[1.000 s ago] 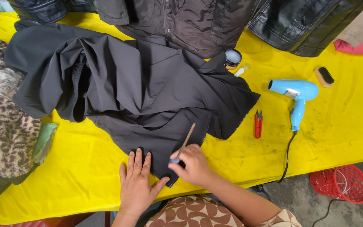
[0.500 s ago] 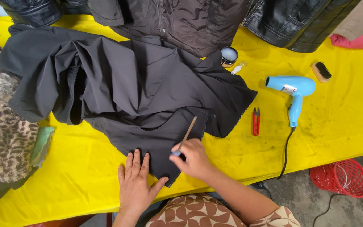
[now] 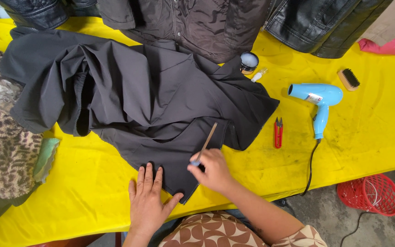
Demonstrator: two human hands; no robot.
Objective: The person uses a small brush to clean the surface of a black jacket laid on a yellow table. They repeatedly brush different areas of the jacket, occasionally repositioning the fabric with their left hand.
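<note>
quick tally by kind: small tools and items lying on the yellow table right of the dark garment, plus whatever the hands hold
Hair dryer, light blue: 1
Thread snips, red: 1
Brush, wooden-backed: 1
Round tin: 1
Small bottle: 1
Thin stick tool, held in the right hand: 1
Total: 6
The left hand lies flat on the dark garment, holding nothing.

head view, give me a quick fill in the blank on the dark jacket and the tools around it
The left hand lies flat on the dark jacket, which is spread on a ______ table cover.
The right hand holds a thin ______.
The hair dryer is light ______.
The small snips beside it are ______.

Missing words: yellow; stick; blue; red
</note>
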